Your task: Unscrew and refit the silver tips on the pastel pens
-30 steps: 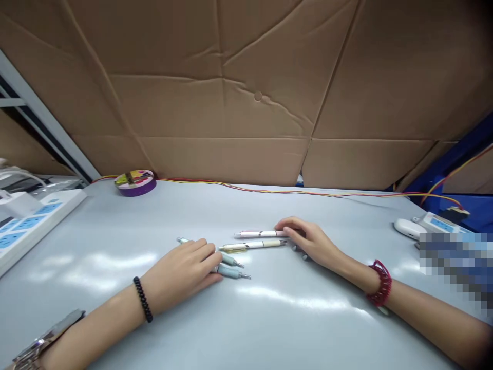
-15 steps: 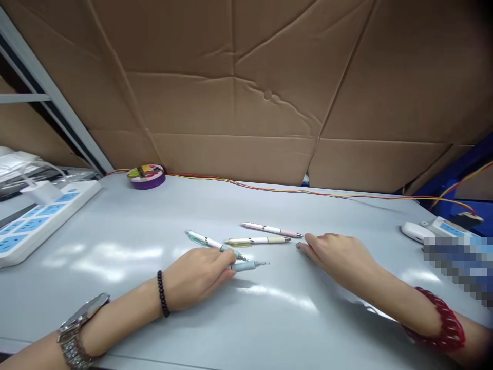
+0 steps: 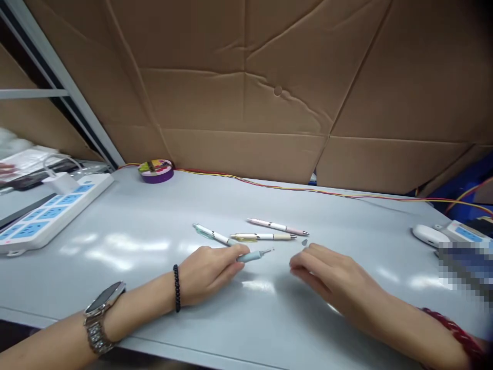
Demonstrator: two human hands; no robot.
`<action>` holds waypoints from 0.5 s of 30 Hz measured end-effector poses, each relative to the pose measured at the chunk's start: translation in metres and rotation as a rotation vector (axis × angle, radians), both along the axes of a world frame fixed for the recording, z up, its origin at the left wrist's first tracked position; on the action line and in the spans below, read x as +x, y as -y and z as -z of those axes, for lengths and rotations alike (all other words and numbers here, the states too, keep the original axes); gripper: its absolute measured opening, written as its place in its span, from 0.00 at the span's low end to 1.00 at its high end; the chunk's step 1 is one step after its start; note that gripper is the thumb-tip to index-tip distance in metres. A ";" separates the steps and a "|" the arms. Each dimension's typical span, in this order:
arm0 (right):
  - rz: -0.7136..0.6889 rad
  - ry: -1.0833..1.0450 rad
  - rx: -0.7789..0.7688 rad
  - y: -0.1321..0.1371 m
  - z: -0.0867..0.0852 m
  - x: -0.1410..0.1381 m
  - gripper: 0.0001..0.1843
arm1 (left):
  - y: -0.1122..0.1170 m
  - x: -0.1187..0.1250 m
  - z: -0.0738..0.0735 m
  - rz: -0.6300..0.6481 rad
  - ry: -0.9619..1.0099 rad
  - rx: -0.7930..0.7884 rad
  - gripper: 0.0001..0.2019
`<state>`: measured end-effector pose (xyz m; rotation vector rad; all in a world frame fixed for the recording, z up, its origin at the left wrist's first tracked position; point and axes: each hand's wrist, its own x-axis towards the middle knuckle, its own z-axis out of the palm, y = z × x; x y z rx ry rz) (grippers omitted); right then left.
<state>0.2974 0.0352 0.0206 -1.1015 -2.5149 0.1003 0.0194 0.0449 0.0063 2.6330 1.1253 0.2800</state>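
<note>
My left hand (image 3: 213,267) is closed around a pale blue pen (image 3: 249,257). The pen's slim clear tip points right, and its rear is hidden by my fingers. My right hand (image 3: 331,277) hovers to the right of that tip, fingers curled in, with nothing visible in them. Just beyond its knuckles a small grey piece (image 3: 304,242) lies on the table. Behind my left fingers rests a white and green pen (image 3: 211,234), its front end partly covered. A white and cream pen (image 3: 265,237) and a white and pink pen (image 3: 278,226) lie farther back.
A white power strip (image 3: 57,210) with a plugged-in charger (image 3: 60,182) stands at the left. A round purple tape roll (image 3: 156,172) sits at the back. Red and yellow wires (image 3: 269,184) run along the cardboard wall (image 3: 215,103). At right lies a white mouse (image 3: 429,235).
My right hand has drawn back from the small grey piece, toward me and closer to the blue pen. My left hand keeps hold of that pen. The view has shifted slightly.
</note>
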 end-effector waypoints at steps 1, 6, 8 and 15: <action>-0.070 -0.105 -0.043 0.003 -0.001 -0.004 0.06 | 0.000 0.001 0.000 0.013 -0.010 0.003 0.14; -0.060 -0.533 -0.406 0.004 0.010 -0.019 0.03 | 0.002 0.004 -0.001 0.058 -0.065 0.028 0.14; -0.010 -0.591 -0.497 0.002 0.015 -0.021 0.02 | 0.003 0.006 -0.002 0.064 -0.083 0.042 0.14; 0.001 -0.595 -0.581 0.003 0.014 -0.025 0.03 | 0.004 0.008 -0.002 0.101 -0.115 0.071 0.12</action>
